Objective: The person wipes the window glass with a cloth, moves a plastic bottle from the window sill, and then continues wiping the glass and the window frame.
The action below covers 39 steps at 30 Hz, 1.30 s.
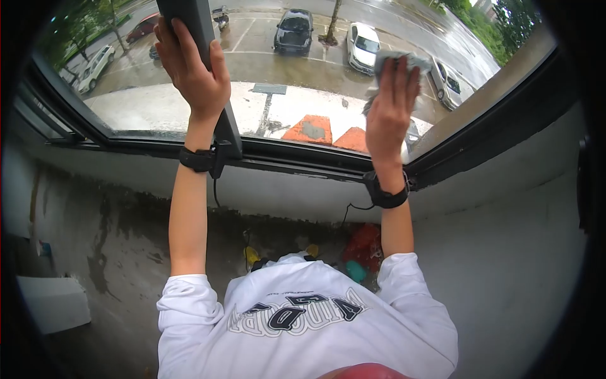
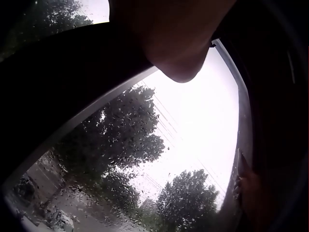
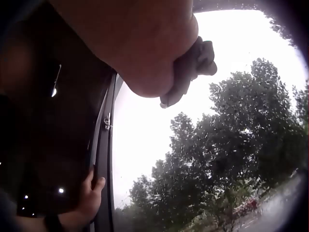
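Observation:
Fingers extended, my left hand [image 1: 199, 79] rests against the dark upright window frame bar [image 1: 228, 129], with the thumb on its right side. My right hand [image 1: 391, 120] presses a grey cloth [image 1: 421, 62] to the window pane near its right end, the fingers lying straight along it. In the right wrist view, a bunched part of the cloth [image 3: 206, 58] sticks out past the hand. Raindrops dot the glass [image 2: 120, 125] in the left wrist view. Both wrists wear black straps.
Below the pane runs the dark lower frame [image 1: 297, 158]. A red object [image 1: 363, 246] and a teal one [image 1: 356, 271] lie on the floor by the feet. A white box-like object [image 1: 53, 303] stands at the left. Parked cars are outside.

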Each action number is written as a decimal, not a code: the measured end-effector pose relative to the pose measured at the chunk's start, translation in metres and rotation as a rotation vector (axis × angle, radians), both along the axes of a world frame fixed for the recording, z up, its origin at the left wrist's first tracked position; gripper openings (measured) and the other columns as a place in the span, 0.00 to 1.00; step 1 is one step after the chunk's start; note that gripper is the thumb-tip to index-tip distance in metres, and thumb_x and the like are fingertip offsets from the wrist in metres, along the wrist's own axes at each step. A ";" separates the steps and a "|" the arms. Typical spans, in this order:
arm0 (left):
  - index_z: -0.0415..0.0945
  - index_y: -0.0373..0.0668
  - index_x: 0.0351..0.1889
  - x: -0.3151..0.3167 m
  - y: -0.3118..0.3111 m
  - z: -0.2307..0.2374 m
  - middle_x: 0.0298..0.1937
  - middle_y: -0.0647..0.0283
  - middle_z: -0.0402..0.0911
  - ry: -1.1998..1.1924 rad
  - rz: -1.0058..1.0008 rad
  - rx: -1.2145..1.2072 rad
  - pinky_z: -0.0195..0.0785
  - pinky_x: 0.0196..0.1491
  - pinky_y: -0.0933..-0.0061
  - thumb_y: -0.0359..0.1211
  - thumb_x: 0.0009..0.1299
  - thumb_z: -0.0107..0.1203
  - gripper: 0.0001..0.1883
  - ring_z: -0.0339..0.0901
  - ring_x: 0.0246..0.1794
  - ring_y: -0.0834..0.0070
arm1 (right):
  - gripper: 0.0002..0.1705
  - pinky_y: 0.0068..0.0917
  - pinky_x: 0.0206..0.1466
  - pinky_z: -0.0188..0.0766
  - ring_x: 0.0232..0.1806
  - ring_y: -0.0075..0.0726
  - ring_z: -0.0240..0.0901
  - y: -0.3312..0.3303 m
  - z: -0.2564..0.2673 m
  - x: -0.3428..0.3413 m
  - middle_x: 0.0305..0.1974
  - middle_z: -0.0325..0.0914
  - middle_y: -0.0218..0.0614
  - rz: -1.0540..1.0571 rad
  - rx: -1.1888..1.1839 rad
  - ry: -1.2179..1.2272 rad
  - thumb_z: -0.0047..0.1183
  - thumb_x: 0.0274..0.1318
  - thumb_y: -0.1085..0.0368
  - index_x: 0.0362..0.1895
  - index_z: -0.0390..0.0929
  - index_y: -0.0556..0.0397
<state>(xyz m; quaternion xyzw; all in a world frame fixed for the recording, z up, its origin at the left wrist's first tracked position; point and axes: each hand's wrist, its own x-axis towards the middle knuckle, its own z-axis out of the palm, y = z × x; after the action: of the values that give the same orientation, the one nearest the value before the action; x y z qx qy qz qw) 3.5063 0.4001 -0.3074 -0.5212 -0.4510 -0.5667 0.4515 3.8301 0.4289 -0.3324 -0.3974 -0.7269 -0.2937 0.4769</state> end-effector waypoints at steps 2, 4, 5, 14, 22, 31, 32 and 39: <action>0.53 0.35 0.82 0.001 0.001 0.000 0.82 0.37 0.54 0.004 -0.013 0.003 0.42 0.80 0.37 0.40 0.79 0.51 0.37 0.52 0.82 0.39 | 0.34 0.53 0.82 0.55 0.81 0.58 0.53 -0.023 -0.061 -0.026 0.79 0.61 0.39 0.132 -0.212 -0.195 0.52 0.61 0.77 0.73 0.72 0.51; 0.54 0.35 0.82 0.002 0.000 0.001 0.82 0.37 0.54 0.009 -0.008 0.007 0.42 0.80 0.37 0.40 0.79 0.51 0.37 0.51 0.82 0.39 | 0.35 0.51 0.81 0.57 0.80 0.54 0.56 -0.034 -0.118 -0.042 0.78 0.63 0.35 0.260 -0.342 -0.326 0.52 0.58 0.79 0.72 0.73 0.50; 0.54 0.34 0.82 0.002 0.000 0.001 0.82 0.37 0.54 0.011 -0.003 0.005 0.42 0.80 0.38 0.40 0.79 0.51 0.37 0.51 0.82 0.39 | 0.35 0.51 0.81 0.57 0.80 0.54 0.56 -0.035 -0.123 -0.041 0.78 0.63 0.35 0.255 -0.347 -0.315 0.52 0.58 0.79 0.72 0.73 0.50; 0.54 0.35 0.81 0.001 0.000 0.002 0.81 0.37 0.55 0.002 -0.011 0.019 0.42 0.80 0.38 0.40 0.79 0.51 0.36 0.51 0.83 0.39 | 0.41 0.50 0.82 0.55 0.82 0.63 0.50 0.004 0.029 0.064 0.82 0.53 0.42 -0.115 0.036 0.177 0.46 0.63 0.83 0.80 0.60 0.51; 0.55 0.35 0.81 0.001 -0.001 0.004 0.82 0.37 0.55 -0.009 -0.006 0.012 0.42 0.80 0.39 0.40 0.79 0.51 0.36 0.51 0.83 0.40 | 0.40 0.51 0.81 0.57 0.81 0.62 0.52 -0.025 -0.059 -0.007 0.81 0.55 0.44 0.032 -0.138 -0.001 0.49 0.59 0.82 0.77 0.65 0.54; 0.55 0.35 0.81 0.001 -0.001 0.002 0.81 0.36 0.55 -0.014 0.005 0.011 0.42 0.81 0.39 0.40 0.79 0.51 0.36 0.52 0.83 0.40 | 0.38 0.50 0.83 0.55 0.82 0.53 0.54 -0.017 -0.065 0.030 0.81 0.59 0.37 -0.019 -0.134 -0.125 0.54 0.59 0.80 0.75 0.70 0.50; 0.55 0.36 0.81 0.001 0.000 0.002 0.81 0.36 0.55 -0.005 0.003 0.018 0.42 0.81 0.40 0.40 0.79 0.51 0.36 0.52 0.83 0.40 | 0.39 0.50 0.82 0.56 0.81 0.55 0.54 -0.009 -0.042 0.047 0.81 0.58 0.38 -0.099 -0.073 -0.075 0.52 0.60 0.80 0.77 0.68 0.49; 0.55 0.36 0.81 -0.001 0.000 0.004 0.81 0.37 0.55 -0.007 0.007 0.029 0.42 0.81 0.41 0.40 0.79 0.52 0.36 0.52 0.83 0.40 | 0.40 0.46 0.81 0.55 0.82 0.62 0.50 0.012 0.033 0.103 0.81 0.52 0.53 -0.152 0.071 0.252 0.39 0.63 0.83 0.81 0.58 0.55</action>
<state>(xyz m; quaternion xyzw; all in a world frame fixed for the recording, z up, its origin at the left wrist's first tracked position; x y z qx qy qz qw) 3.5054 0.4004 -0.3039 -0.5110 -0.4461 -0.5733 0.4596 3.9329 0.4410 -0.2996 -0.4681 -0.6182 -0.3021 0.5545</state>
